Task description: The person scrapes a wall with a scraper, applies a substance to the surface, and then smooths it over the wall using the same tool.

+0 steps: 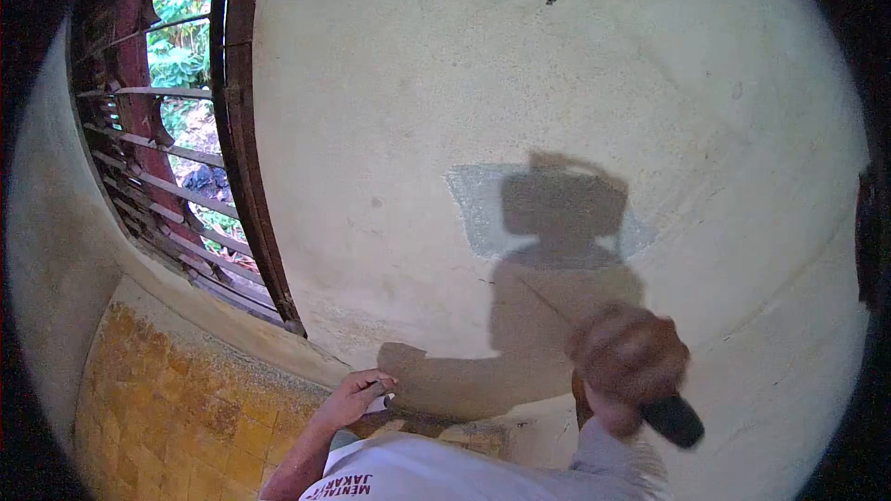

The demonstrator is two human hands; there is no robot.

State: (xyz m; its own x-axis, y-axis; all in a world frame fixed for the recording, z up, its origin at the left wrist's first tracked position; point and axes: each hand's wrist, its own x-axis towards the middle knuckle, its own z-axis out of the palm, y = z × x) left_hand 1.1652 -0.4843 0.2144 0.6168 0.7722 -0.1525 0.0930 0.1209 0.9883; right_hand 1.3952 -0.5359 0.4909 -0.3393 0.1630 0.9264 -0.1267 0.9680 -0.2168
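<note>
My right hand, blurred by motion, is wrapped round a tool with a thick black handle. A thin straight shaft or blade runs from the fist up and left toward the wall; whether its tip touches cannot be told. Low at the left, my left hand is closed, thumb and fingers pinched on a small white piece whose kind I cannot make out. On the cream wall in front there is a rough grey patch. My own shadow covers part of it.
At the left is a window with a dark wooden frame and slanted slats, greenery behind it. Worn yellow tiles lie below the sill. Small holes mark the upper wall. A dark edge shows at the far right.
</note>
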